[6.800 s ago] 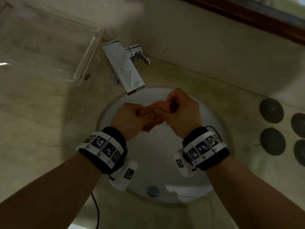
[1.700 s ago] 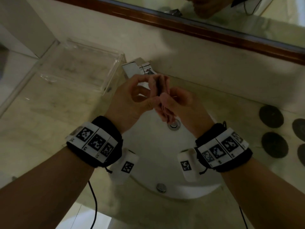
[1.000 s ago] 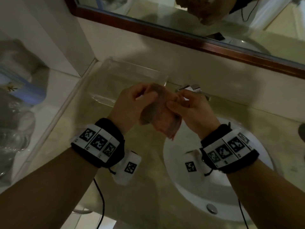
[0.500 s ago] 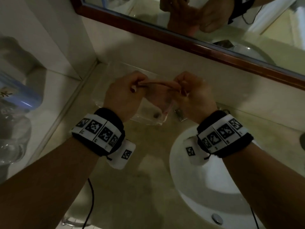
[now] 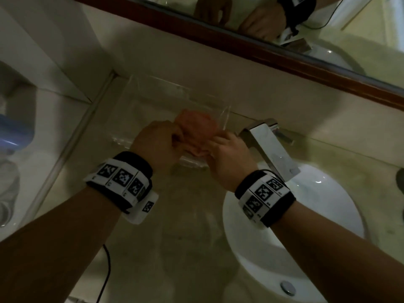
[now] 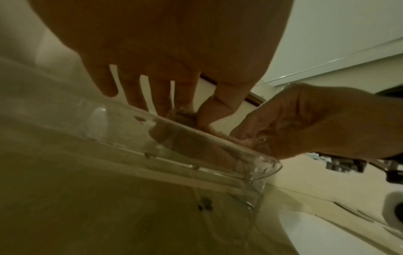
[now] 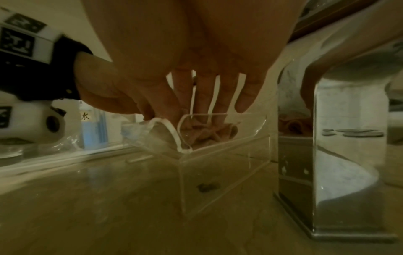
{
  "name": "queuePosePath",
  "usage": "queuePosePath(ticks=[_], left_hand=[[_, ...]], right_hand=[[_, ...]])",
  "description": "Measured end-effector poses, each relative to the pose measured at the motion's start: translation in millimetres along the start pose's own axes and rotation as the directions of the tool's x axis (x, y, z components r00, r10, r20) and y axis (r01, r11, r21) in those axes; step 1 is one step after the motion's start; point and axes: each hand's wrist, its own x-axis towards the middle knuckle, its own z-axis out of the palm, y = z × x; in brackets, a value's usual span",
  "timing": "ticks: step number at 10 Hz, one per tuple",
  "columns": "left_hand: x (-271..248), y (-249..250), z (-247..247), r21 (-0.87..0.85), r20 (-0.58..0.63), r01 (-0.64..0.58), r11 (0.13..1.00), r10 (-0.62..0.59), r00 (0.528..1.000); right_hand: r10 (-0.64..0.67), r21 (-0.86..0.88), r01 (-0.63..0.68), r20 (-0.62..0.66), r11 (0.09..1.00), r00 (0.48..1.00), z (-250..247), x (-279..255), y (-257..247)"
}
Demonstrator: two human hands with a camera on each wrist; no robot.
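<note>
A crumpled pink cloth [image 5: 196,130] lies in the near right corner of a clear acrylic tray [image 5: 153,90] on the counter, left of the tap. My left hand [image 5: 175,138] pinches the cloth's left side between thumb and fingers, just above the tray's rim [image 6: 196,132]. My right hand [image 5: 215,141] grips the cloth's right side, its fingers [image 7: 205,103] reaching down into the tray [image 7: 224,155] onto the cloth [image 7: 209,134]. The fingertips of both hands are partly hidden by the cloth.
A square chrome tap [image 5: 269,145] stands right beside the tray, over a white round basin [image 5: 328,215]. A wood-framed mirror [image 5: 328,29] runs along the back wall. A wall corner and a blue-labelled bottle [image 5: 13,132] are at the left.
Both hands have carried the cloth from over the basin to the left and lowered it into the clear tray; 0.5 s ago it was stretched between them above the tray.
</note>
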Motion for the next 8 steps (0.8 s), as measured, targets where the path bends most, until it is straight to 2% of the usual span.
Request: queuePosePath(ticks=[1, 2, 3, 4, 5, 6, 8], left_hand=[[-1, 3, -1, 0.219, -0.074, 0.027, 0.975, -0.011, 0.997], [1, 9, -3, 0.284, -0.065, 0.019, 0.959, 0.0, 0.998], [6, 10, -1, 0.191, -0.045, -0.135, 0.972, 0.147, 0.988], [9, 12, 3, 0.083, -0.018, -0.167, 0.982, 0.169, 0.985], [16, 9, 9, 0.108, -0.014, -0.063, 0.992, 0.065, 0.998], [20, 8, 12, 0.126, 0.007, 0.001, 0.992, -0.001, 1.0], [20, 13, 16, 0.134, -0.033, 0.019, 0.991, -0.015, 0.999]], right_hand=[[-0.031, -0.064, 0.032, 0.018, 0.997, 0.999, -6, -4, -1], [-0.057, -0.072, 0.062, 0.064, 0.996, 0.996, -16, -5, -5], [-0.034, -0.092, 0.043, 0.092, 0.995, 0.995, -18, -1, -10], [0.02, -0.016, -0.02, 0.015, 1.0, 1.0, -18, 5, -13], [0.06, 0.005, -0.06, -0.049, 0.998, 0.997, -14, 10, -12], [0.1, -0.017, -0.101, -0.011, 0.995, 0.995, -8, 12, -9], [0.156, -0.022, -0.156, -0.004, 0.988, 0.988, -9, 13, -10]])
